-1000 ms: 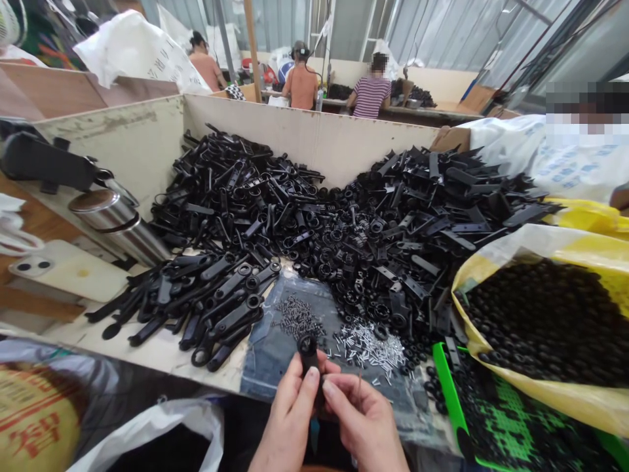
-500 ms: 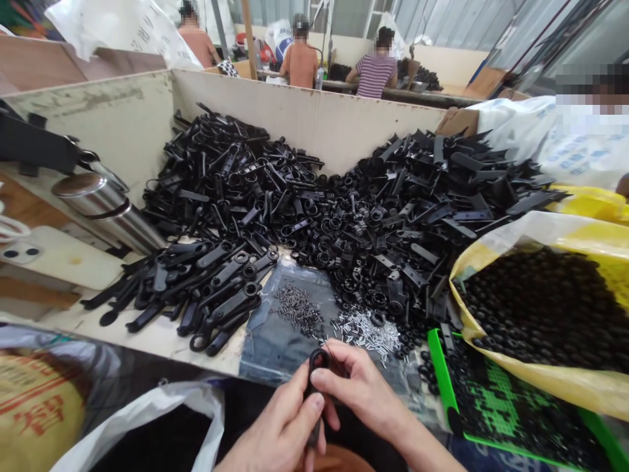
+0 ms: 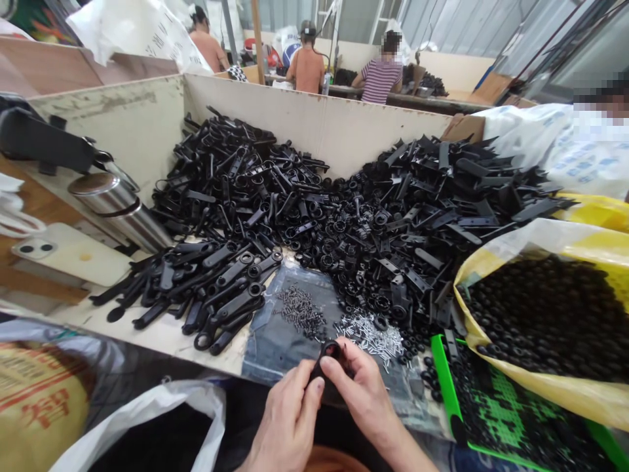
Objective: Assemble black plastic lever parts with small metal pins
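Both hands are closed round one black ring-ended plastic part (image 3: 329, 352), held near the front edge of the bench. My left hand (image 3: 291, 408) grips its lower body, mostly hidden behind the fingers. With thumb and fingers, my right hand (image 3: 362, 388) pinches the ring end; whether it also holds a smaller piece cannot be seen. Just beyond the hands, a heap of small dark screws or springs (image 3: 301, 311) and a heap of silver pins (image 3: 376, 337) lie on a dark plastic sheet (image 3: 265, 354). Similar long black parts (image 3: 230, 298) lie in a row to the left.
Large piles of black handle-like parts (image 3: 236, 170) and flat black pieces (image 3: 457, 177) fill the back. A yellow sack (image 3: 472, 314) of black rings and a green tray (image 3: 445, 387) stand right. Left are a steel flask (image 3: 132, 216), a phone (image 3: 73, 252) and a white sack (image 3: 147, 406).
The ring end has tilted and the hands have drawn closer round the part, covering more of its lower body. The whole view has shifted slightly.
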A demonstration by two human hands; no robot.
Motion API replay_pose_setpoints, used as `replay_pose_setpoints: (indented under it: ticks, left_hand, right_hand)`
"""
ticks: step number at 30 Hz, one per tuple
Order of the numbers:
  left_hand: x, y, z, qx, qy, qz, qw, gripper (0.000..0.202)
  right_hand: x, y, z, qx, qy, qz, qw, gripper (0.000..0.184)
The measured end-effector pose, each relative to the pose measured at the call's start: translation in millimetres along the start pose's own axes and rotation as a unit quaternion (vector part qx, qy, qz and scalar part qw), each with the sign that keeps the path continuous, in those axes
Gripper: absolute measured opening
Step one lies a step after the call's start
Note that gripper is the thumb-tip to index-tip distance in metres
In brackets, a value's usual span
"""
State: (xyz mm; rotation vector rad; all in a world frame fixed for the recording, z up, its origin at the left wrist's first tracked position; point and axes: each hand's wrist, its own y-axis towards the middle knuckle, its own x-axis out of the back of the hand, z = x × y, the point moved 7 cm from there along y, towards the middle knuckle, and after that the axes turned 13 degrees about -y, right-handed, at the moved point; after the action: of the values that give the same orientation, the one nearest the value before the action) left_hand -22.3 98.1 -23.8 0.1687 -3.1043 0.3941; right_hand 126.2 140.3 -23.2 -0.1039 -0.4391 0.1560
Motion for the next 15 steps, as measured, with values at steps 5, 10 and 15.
replay_pose_setpoints:
  ticks: [5,10,15]
  left_hand:
    - [-3.1,-3.8,25.0,-0.034,-0.013,-0.037,0.999,0.031]
    - [-1.0,-11.6,35.8,-0.153,0.109,-0.033,0.982,0.045]
    - [-4.3,-8.4,18.0,-0.218,0.200,0.047,0.954,0.035]
  right_hand:
    - [-6.8,-3.4,-6.1,-0.012,0.022,-0.041,0.999,0.036]
    - [-12.9,-7.9,-15.2,-0.052,0.117,-0.009,0.992,0.040]
    - [-12.6,-11.0,-16.7,-0.044,0.112,-0.005,0.993,0.040]
